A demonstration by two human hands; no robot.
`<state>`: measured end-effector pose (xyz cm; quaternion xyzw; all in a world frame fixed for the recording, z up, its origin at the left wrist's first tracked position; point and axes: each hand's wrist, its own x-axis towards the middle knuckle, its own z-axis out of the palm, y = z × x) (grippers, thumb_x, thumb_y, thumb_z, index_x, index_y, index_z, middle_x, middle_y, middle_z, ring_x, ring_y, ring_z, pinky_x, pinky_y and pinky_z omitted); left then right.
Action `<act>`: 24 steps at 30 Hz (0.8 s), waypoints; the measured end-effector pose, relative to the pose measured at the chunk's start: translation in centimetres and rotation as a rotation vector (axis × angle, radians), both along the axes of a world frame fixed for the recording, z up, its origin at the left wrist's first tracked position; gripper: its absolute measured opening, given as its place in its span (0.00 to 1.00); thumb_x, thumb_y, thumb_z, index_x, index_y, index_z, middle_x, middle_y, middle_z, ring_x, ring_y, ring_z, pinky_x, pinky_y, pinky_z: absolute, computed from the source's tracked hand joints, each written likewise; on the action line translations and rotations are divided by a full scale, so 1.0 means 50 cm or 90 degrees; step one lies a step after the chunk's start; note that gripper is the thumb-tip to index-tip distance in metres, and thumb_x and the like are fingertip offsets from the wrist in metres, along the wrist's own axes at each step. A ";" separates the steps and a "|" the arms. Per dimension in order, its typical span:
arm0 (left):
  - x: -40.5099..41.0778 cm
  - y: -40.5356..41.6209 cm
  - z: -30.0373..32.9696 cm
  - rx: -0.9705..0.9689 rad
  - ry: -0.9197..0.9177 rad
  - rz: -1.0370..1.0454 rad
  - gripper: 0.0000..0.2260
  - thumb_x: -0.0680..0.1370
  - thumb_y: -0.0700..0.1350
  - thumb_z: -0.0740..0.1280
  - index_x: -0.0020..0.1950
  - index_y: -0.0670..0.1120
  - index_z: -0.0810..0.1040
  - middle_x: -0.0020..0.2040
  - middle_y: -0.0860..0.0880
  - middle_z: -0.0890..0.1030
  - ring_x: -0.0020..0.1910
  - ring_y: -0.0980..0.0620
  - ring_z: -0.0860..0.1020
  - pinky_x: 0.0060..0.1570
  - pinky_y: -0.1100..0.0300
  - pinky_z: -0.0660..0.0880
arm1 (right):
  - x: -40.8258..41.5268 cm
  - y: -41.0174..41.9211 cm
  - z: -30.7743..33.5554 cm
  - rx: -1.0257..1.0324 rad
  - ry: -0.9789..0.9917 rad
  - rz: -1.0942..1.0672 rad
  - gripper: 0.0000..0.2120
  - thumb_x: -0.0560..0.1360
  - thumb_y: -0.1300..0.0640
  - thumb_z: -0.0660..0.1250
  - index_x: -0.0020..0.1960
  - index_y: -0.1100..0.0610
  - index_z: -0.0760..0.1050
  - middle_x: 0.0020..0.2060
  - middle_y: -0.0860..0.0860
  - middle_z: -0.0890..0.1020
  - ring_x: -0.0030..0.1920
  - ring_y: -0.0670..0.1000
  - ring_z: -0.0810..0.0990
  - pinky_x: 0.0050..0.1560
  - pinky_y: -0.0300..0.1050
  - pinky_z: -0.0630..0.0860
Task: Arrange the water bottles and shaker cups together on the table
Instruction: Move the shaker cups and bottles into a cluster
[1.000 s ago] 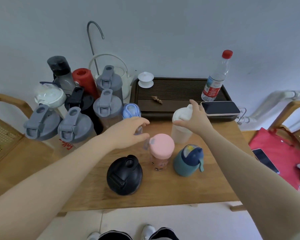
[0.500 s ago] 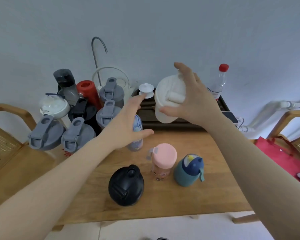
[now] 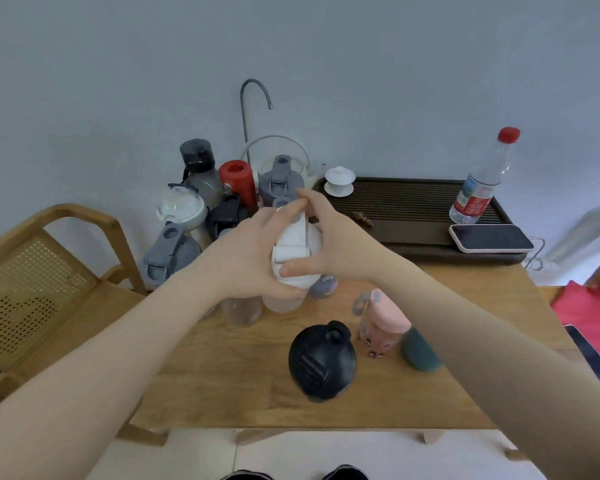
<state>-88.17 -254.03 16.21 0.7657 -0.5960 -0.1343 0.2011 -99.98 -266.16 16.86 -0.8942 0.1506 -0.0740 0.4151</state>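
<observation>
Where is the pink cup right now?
In the head view the pink cup stands on the wooden table, right of centre, between the black shaker and the dark green bottle, just under the right forearm.

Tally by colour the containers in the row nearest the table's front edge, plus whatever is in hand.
black shaker: 1
pink cup: 1
teal bottle: 1
white shaker, gripped by left hand and right hand: 1
Total: 4
</observation>
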 end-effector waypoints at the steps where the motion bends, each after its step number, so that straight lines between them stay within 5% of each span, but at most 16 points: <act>1: 0.002 0.002 -0.011 0.022 -0.021 0.007 0.50 0.62 0.58 0.75 0.74 0.58 0.45 0.71 0.50 0.61 0.66 0.49 0.66 0.59 0.57 0.66 | -0.001 -0.003 -0.008 -0.009 0.025 0.006 0.50 0.64 0.49 0.76 0.75 0.51 0.49 0.68 0.48 0.68 0.65 0.47 0.69 0.62 0.41 0.67; 6: -0.011 -0.003 -0.097 0.093 -0.035 0.026 0.45 0.64 0.55 0.73 0.73 0.59 0.47 0.69 0.48 0.60 0.62 0.43 0.68 0.59 0.49 0.71 | -0.042 -0.048 -0.059 -0.094 0.052 -0.122 0.26 0.74 0.46 0.66 0.68 0.54 0.66 0.65 0.50 0.73 0.65 0.50 0.70 0.63 0.43 0.67; 11: -0.022 -0.020 -0.172 0.098 0.137 0.106 0.42 0.60 0.55 0.72 0.70 0.57 0.55 0.65 0.48 0.62 0.63 0.43 0.68 0.62 0.48 0.70 | -0.083 -0.068 -0.109 -0.111 0.123 -0.154 0.15 0.76 0.54 0.64 0.61 0.57 0.74 0.60 0.52 0.77 0.62 0.49 0.71 0.54 0.35 0.62; 18: -0.035 -0.039 -0.214 0.052 0.151 0.113 0.41 0.64 0.47 0.76 0.70 0.49 0.57 0.68 0.45 0.59 0.65 0.39 0.65 0.66 0.47 0.64 | -0.122 -0.080 -0.154 -0.134 0.240 -0.101 0.23 0.73 0.45 0.66 0.66 0.52 0.69 0.67 0.50 0.70 0.56 0.49 0.74 0.56 0.42 0.69; 21: -0.030 -0.041 -0.201 0.085 0.052 0.095 0.43 0.65 0.49 0.76 0.72 0.47 0.55 0.70 0.43 0.59 0.69 0.41 0.58 0.67 0.49 0.61 | -0.144 -0.091 -0.160 -0.202 0.288 -0.026 0.35 0.68 0.40 0.70 0.70 0.49 0.63 0.71 0.49 0.65 0.68 0.52 0.66 0.68 0.49 0.64; 24: -0.029 -0.034 -0.177 0.120 -0.104 0.086 0.41 0.65 0.53 0.75 0.71 0.44 0.56 0.71 0.42 0.57 0.71 0.42 0.54 0.67 0.50 0.61 | -0.164 -0.103 -0.167 -0.317 0.339 0.036 0.44 0.64 0.40 0.72 0.73 0.47 0.55 0.73 0.48 0.58 0.71 0.54 0.62 0.69 0.50 0.63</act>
